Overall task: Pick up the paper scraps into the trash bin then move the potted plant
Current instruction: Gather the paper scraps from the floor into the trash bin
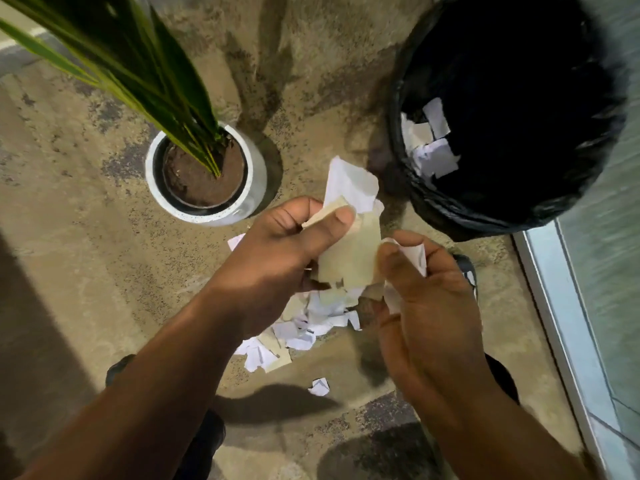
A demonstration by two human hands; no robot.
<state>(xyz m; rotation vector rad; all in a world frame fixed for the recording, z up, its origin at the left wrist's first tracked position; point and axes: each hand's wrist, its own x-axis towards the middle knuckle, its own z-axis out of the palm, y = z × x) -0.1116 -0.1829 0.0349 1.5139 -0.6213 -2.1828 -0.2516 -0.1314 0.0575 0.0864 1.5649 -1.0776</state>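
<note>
- Upper left of the frame: the potted plant (204, 178) stands on the floor (69, 237), a round white pot with a smooth rim, dark brown soil and long, narrow green blades fanning toward the corner.
- Centre: the left hand (277, 251) grips a bundle of paper scraps (349, 244), thumb pressed over creased white and tan sheets with ragged, torn edges.
- Lower centre: a loose pile of scraps (294, 334) lies on the rough, mottled tan concrete beneath the hands, with one small crumpled white piece (319, 386) apart, lower down.
- Right of centre: the right hand (422, 299) pinches a small white scrap (414, 254) between thumb and fingers, just beside the bundle.
- Upper right: the trash bin (467, 209), round and lined with a glossy, wrinkled black bag, holds flat white paper pieces (433, 147).
- Right edge: a pale metal frame strip (554, 306) runs diagonally.
</note>
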